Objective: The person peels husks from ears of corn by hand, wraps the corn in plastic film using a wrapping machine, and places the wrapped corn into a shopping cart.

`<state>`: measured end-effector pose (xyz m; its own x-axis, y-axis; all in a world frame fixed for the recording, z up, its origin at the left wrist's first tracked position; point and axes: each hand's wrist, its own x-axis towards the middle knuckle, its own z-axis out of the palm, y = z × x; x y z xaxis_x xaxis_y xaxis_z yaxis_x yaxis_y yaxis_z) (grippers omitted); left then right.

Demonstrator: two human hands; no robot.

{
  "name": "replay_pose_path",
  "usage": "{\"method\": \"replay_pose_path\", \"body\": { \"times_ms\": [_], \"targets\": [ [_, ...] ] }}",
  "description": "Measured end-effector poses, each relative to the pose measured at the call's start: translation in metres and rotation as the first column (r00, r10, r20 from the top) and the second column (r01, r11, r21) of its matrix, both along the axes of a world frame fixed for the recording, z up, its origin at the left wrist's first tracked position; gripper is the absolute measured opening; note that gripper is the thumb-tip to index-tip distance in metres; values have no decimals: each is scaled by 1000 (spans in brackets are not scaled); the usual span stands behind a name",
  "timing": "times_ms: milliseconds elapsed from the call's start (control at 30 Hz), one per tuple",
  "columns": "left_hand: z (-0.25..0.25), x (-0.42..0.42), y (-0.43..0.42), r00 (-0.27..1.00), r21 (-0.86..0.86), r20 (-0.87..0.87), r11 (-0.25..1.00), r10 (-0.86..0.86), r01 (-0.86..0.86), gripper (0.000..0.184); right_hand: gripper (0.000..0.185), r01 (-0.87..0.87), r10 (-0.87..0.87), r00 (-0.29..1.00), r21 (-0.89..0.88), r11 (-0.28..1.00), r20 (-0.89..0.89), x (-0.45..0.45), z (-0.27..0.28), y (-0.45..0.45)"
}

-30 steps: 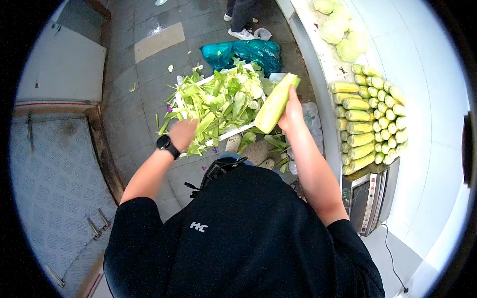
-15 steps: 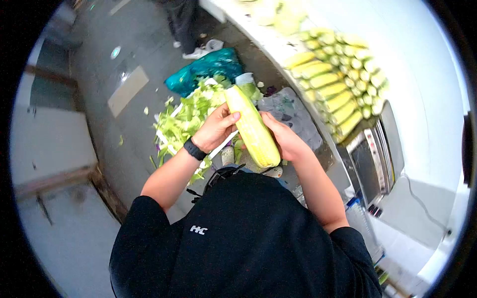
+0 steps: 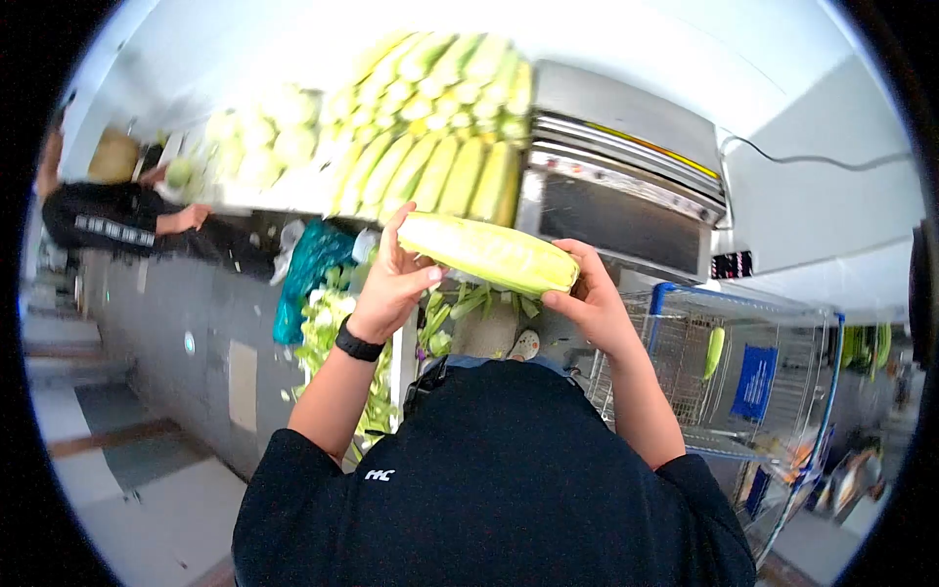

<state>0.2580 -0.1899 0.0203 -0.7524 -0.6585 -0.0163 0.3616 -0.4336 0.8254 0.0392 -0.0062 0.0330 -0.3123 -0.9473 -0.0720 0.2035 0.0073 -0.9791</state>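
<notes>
While two hands (image 3: 391, 286) (image 3: 594, 298) hold one pale-green vegetable (image 3: 489, 253), one cart (image 3: 754, 382) stands nearby.

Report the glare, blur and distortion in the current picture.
Head view: glare washes out the wall behind the stacked vegetables; head view: those vegetables and the person at far left look blurred, while the held vegetable is sharper; head view: a wide lens seems to bow straight edges, with black corners.

Wire cart (image 3: 754, 383) near dark-topped machine (image 3: 626, 220); teal bag (image 3: 311, 274) on floor (image 3: 220, 308); blurred green heads (image 3: 259, 147), probably cabbage.
</notes>
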Motion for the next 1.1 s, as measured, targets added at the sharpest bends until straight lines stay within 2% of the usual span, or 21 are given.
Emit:
{"method": "replay_pose_path", "body": {
  "times_ms": [67,133,200,233,300,333,367,400,467,500,533,567,600,633,667,733,767,800,900,967,1100],
  "targets": [
    [9,-35,-1,987,-127,143,988,-72,91,88,71,-6,6,1000,28,1000,-3,-32,2,19],
    [16,-66,-4,930,-296,358,935,-82,196,74,72,36,-33,998,54,998,-60,-58,10,34],
    [16,-96,-11,880,-367,459,874,-127,317,63,72,71,-62,993,84,994,-104,-83,10,41],
    [24,-113,-11,868,-424,480,833,-126,355,56,73,106,-86,971,79,991,-223,-98,5,44],
    [23,-144,-20,845,-484,515,764,-145,427,55,72,168,-121,904,80,983,-411,-124,-2,47],
    [21,-158,-28,827,-541,542,692,-148,479,54,71,196,-156,912,68,978,-378,-135,-2,45],
    [19,-175,-34,812,-517,560,698,-162,496,55,70,235,-179,876,72,969,-448,-148,0,44],
    [17,-195,-39,862,-609,484,650,-150,455,54,69,276,-198,833,78,958,-517,-160,4,42],
    [20,-233,-55,846,-607,491,616,-206,502,52,69,333,-217,768,86,939,-603,-188,8,35],
    [18,-252,-66,791,-514,556,641,-258,570,50,68,358,-217,787,141,923,-578,-200,15,30],
    [20,-271,-72,810,-543,527,631,-257,554,47,68,379,-217,801,192,905,-558,-215,21,24],
    [14,-291,-82,831,-680,523,497,-187,540,47,69,393,-212,761,175,903,-612,-232,20,17],
    [7,-313,-93,852,-785,510,343,-117,516,48,68,421,-179,694,192,887,-697,-249,23,12],
    [6,-333,-99,830,-757,546,357,-117,548,48,67,458,-186,562,116,881,-806,-266,20,7],
    [8,-350,-100,885,-846,464,276,-37,455,45,67,475,-188,414,35,879,-890,-282,21,-1],
    [11,-381,-101,898,-863,439,270,-16,427,42,63,537,-226,598,175,825,-769,-310,29,-12],
    [6,-393,-102,897,-860,441,276,-26,430,42,61,538,-196,541,158,828,-818,-326,26,-14],
    [1,-408,-105,912,-889,411,222,1,401,41,60,536,-167,471,130,834,-866,-344,23,-18],
    [-13,-439,-106,925,-921,373,151,71,360,39,60,511,-64,365,142,848,-929,-378,24,-28],
    [-25,-451,-102,925,-936,350,99,145,339,38,60,475,-25,355,157,866,-935,-405,12,-33],
    [-45,-471,-98,859,-879,474,156,194,450,43,58,391,78,389,241,888,-918,-443,-8,-47]
  ]
}}
